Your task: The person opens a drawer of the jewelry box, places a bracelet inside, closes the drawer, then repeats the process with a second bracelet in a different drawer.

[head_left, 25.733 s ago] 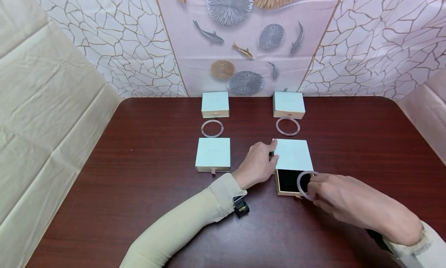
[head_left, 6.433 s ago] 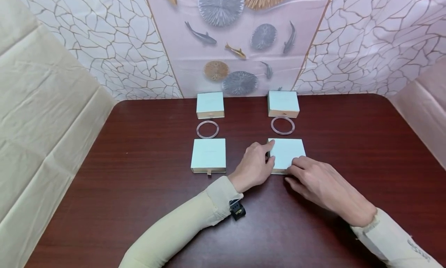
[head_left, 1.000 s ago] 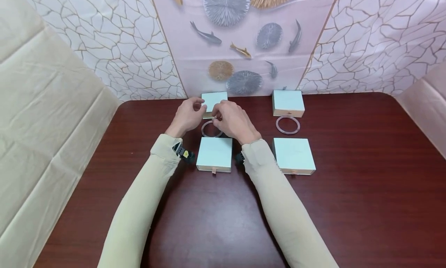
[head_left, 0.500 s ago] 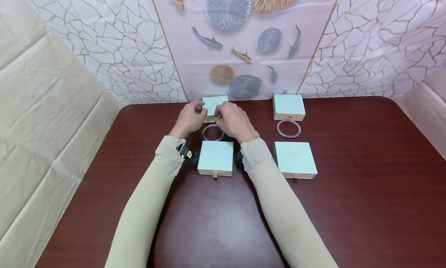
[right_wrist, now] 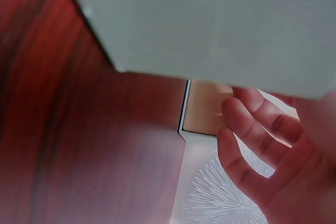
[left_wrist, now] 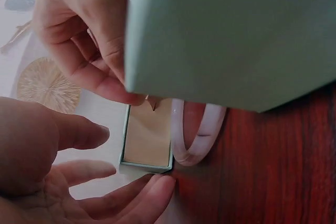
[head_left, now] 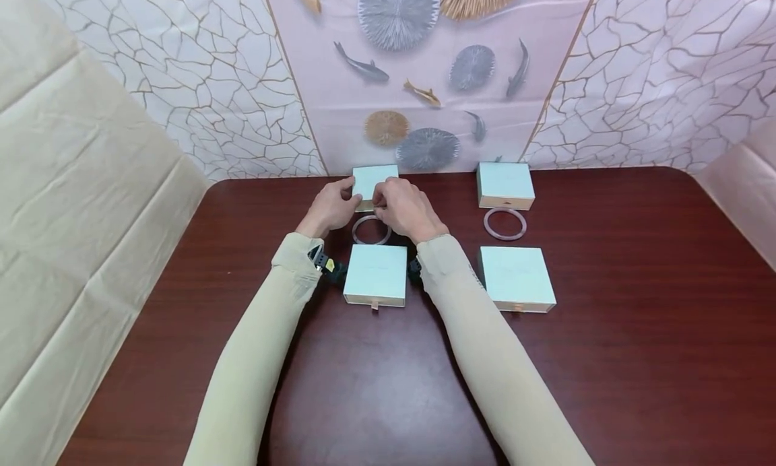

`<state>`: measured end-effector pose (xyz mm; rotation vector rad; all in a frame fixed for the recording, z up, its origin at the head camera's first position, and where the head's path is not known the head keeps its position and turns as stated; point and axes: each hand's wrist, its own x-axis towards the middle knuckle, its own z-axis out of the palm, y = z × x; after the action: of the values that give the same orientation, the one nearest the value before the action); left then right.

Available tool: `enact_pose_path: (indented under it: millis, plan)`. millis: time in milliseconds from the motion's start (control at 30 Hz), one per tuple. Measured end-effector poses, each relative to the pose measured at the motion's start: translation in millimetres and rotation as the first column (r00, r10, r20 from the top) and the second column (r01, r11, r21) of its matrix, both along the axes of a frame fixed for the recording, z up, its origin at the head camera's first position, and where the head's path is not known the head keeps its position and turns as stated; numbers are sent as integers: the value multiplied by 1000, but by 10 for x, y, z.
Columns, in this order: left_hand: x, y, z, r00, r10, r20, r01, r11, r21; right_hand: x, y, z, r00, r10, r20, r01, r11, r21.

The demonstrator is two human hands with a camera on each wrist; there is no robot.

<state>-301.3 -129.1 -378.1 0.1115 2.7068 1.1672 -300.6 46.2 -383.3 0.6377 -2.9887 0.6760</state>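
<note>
At the back left of the table, a pale mint drawer box (head_left: 374,178) with a cream front lies between my hands. My left hand (head_left: 330,207) is at its left side, thumb near the front corner and fingers loosely spread. With its fingertips at the drawer front, my right hand (head_left: 405,207) pinches the small ribbon tab (left_wrist: 153,102). A pale lilac bangle (head_left: 371,230) lies flat just in front of that box, partly behind my right hand. Closer to me, between my wrists, sits another mint box (head_left: 376,275) with a ribbon tab on its front.
On the right stand a back mint box (head_left: 506,183) and a front mint box (head_left: 517,277), both closed, with a second bangle (head_left: 505,224) between them. A patterned cloth (head_left: 424,89) hangs behind the dark red-brown table (head_left: 339,385).
Earlier, my right hand held a bangle at the front right box's open drawer; that drawer was then shut. Both hands have since moved to the back left box, my left thumb settling nearer its corner.
</note>
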Motion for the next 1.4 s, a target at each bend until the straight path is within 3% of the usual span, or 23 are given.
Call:
enact_pose_path:
  millis: [233,533,1400]
  plan:
    - [-32,36,-50,997,-2,-79,-4,997,-78,-29,19,-12,1000,3,18,-3,1000,-6]
    - [-42,51,-61,999,3,-40,-5,998,-62,-41,37,-24,999,-20,35,21,999,-30]
    - [-67,-4,-121,998,-24,-63,22,999,-37,-125,26,-38,999,15,-37,-14,1000,25]
